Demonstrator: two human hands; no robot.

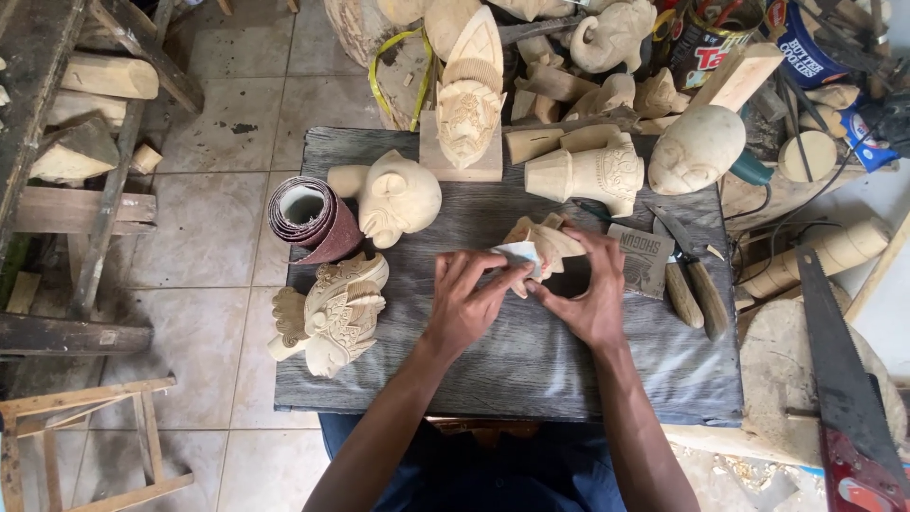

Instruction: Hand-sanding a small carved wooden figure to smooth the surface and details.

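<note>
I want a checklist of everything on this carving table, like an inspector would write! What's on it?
Surface: dark grey wooden board, worn, bare in front of the hands.
Job's things: small pale wood carving with a piece of sandpaper against it.
Clutter: sandpaper roll, round head carving, ornate carving at the board's left edge, tall mask carving, two knives, handsaw at right.
Grippers: left hand presses the sandpaper; right hand grips the small carving.
Cables: black cord at right.
Surroundings: tiled floor, timber offcuts at left, tins at top right.
</note>
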